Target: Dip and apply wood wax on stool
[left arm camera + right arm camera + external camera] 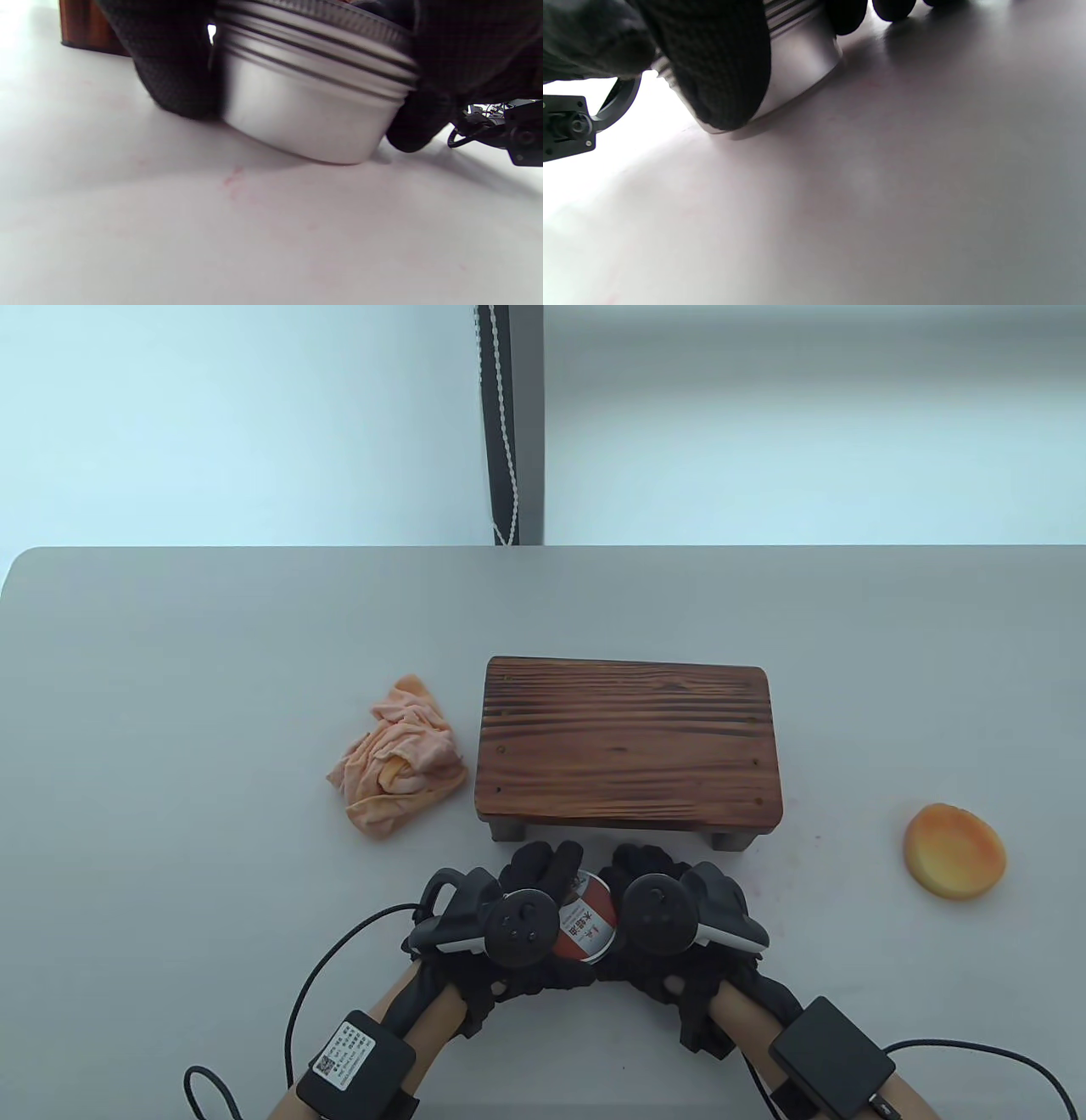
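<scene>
A round silver wax tin (585,929) with a red and white label on its lid stands on the table in front of the wooden stool (628,742). My left hand (534,882) grips the tin from the left and my right hand (640,874) grips it from the right. The left wrist view shows the tin's metal wall (305,118) on the table with gloved fingers (174,72) on both sides. The right wrist view shows the tin (797,72) behind a gloved finger (721,63). The lid is on.
A crumpled orange cloth (399,755) lies left of the stool. An orange round sponge (954,853) lies at the right of the grey table (170,814). A dark post with a bead cord (509,424) stands behind the table's far edge.
</scene>
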`<state>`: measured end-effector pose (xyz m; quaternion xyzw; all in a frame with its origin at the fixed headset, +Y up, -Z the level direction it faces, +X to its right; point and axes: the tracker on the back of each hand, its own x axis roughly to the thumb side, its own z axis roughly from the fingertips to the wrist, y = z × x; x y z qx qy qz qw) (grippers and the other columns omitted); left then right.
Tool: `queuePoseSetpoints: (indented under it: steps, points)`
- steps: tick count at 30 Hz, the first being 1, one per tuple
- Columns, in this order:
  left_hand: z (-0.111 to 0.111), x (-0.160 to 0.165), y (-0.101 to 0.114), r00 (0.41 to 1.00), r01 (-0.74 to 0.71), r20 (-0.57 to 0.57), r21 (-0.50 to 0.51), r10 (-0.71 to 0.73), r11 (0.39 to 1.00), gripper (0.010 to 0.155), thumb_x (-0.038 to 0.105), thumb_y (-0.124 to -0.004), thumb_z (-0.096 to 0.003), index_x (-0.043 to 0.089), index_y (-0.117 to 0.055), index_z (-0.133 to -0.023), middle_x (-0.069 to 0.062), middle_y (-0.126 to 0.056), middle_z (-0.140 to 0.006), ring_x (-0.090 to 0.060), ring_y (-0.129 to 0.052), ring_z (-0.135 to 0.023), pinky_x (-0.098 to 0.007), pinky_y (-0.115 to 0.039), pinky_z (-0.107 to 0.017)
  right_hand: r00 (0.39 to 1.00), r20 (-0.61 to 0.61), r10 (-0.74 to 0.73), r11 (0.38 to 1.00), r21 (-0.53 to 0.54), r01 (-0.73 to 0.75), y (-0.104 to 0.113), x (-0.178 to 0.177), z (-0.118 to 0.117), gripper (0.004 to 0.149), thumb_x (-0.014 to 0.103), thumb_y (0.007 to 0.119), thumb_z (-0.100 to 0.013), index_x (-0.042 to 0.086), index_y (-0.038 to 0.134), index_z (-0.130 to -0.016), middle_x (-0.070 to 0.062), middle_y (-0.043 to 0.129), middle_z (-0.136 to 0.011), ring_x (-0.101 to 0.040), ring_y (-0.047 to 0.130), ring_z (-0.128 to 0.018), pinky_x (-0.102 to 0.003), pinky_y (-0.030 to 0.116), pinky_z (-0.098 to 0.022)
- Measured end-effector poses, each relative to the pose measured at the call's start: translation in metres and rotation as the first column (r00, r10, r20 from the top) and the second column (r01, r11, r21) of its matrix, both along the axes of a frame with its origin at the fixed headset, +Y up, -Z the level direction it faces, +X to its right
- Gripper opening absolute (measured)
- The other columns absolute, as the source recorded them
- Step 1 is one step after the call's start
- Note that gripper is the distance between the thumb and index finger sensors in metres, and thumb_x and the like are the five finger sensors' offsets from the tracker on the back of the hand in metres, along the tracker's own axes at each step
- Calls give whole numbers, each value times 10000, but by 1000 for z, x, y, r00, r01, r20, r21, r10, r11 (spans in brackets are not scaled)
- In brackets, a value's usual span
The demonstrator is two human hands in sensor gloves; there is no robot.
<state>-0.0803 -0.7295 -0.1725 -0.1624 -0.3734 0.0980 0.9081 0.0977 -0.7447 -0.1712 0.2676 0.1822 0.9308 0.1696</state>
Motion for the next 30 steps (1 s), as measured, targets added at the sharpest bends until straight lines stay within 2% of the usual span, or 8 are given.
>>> queuePoseSetpoints:
  steps: [2,6,9,12,17,20,25,30]
  points:
    - [2,3,1,995,20,100,-15,-19,1000,993,530,-833,-564,-2,-210,-1126,-402,-181,-1164,-699,-561,-1000,-599,-833,-648,1000,0,1,1000,1,-1,0,0,0,859,320,932,-489,-98,428,-1045,-469,355,-1137,-739,351,-997,-873,359,-598]
    - [4,7,3,992,9,129,9,-10,1000,893,437,-854,-574,46,-272,-1127,-279,-312,-1195,-747,-552,-989,-667,-845,-613,1000,2,-2,1000,1,2,0,1,-1,869,322,945,-471,-101,445,-1041,-470,362,-1136,-739,361,-995,-872,365,-596]
    - [4,9,0,997,-3,77,42,-1,999,918,505,-816,-579,4,-271,-1122,-395,-321,-1130,-721,-581,-976,-648,-852,-590,1000,-1,-4,1000,0,4,0,1,0,871,326,951,-464,-105,459,-1039,-469,365,-1137,-738,360,-996,-873,364,-595]
    - [3,10,-2,998,21,62,154,-31,988,1004,657,-750,-522,-18,-311,-1121,-406,-401,-1081,-677,-679,-930,-577,-897,-542,1000,-14,4,1000,6,-4,-1,1,-1,888,351,949,-453,-106,463,-1039,-468,363,-1138,-739,362,-994,-872,368,-594]
    - [5,9,0,987,31,155,80,-43,996,970,579,-829,-533,1,-315,-1118,-383,-268,-1179,-730,-604,-969,-633,-873,-579,1000,-17,3,1000,3,-3,-1,2,-1,887,351,951,-453,-104,464,-1039,-467,362,-1139,-737,358,-995,-873,365,-592]
    - [6,8,1,986,-6,167,33,0,999,907,458,-849,-566,-15,-307,-1118,-335,-316,-1178,-778,-557,-978,-687,-840,-594,1000,-17,3,1000,1,-3,-1,2,-1,889,350,951,-453,-106,463,-1039,-465,360,-1139,-736,356,-996,-874,362,-592]
    - [4,10,-3,997,25,62,135,-34,991,1019,625,-757,-538,-37,-243,-1116,-415,-362,-1085,-708,-662,-935,-586,-881,-556,1000,-16,8,1000,2,-8,-1,2,-1,907,351,957,-444,-113,455,-1041,-460,359,-1141,-729,357,-1000,-872,361,-594]
    - [5,9,0,983,13,182,84,-28,996,1031,546,-845,-530,-5,-203,-1119,-401,-228,-1165,-766,-595,-961,-649,-867,-566,1000,-19,9,1000,2,-9,-2,2,-1,901,343,962,-447,-111,458,-1040,-458,355,-1143,-727,352,-1002,-874,359,-592]
